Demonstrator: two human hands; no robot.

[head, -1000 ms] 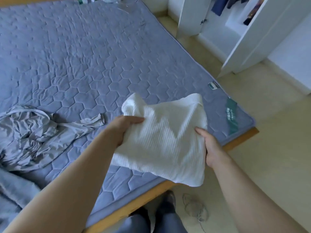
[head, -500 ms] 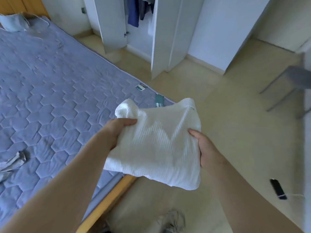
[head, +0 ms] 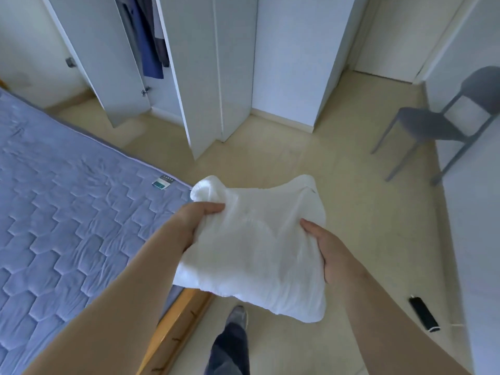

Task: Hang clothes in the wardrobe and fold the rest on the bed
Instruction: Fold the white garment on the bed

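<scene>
A folded white ribbed garment (head: 254, 247) hangs between both hands above the floor, just past the corner of the bed (head: 62, 212). My left hand (head: 193, 221) grips its left edge, thumb on top. My right hand (head: 326, 249) grips its right edge. The white wardrobe (head: 205, 77) stands ahead with its doors open, and dark blue and grey clothes (head: 147, 41) hang inside. The bed has a blue quilted cover and a wooden frame.
A grey chair (head: 443, 123) stands at the right by a white wall. A small black device (head: 423, 313) lies on the beige floor at the lower right. My foot (head: 238, 318) is on the floor beside the bed frame.
The view has swung from the bed toward the wardrobe and the floor. Both hands keep the same hold on the white garment, which has left the bed area. The grey clothes on the bed are out of view.
</scene>
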